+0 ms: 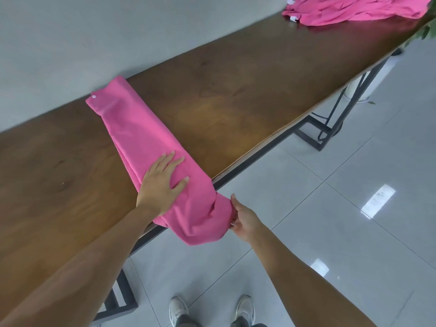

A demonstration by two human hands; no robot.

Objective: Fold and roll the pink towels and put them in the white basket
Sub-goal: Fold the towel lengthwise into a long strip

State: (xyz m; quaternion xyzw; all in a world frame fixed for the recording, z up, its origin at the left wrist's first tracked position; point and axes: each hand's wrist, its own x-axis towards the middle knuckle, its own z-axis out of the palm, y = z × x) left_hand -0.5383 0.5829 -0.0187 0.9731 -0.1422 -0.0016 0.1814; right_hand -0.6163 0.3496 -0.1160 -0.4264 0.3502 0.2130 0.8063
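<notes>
Lengthwise, the folded pink towel (151, 147) lies as a narrow strip across the wooden table (236, 90), its long axis running from the far edge by the wall to the near edge, where its end droops over the rim toward the person. Left hand (162, 182): flat, fingers straight and spread, pressing the strip onto the tabletop just inside the near edge. Right hand (243, 218): off the table, just beside the hanging end, pinching that cloth between thumb and fingers. Being the hand at the free end, it is the likely starter of the roll, which would travel away from the person along the strip. More pink towels (354, 8) lie heaped at the far right of the table, well apart. No white basket is in view.
</notes>
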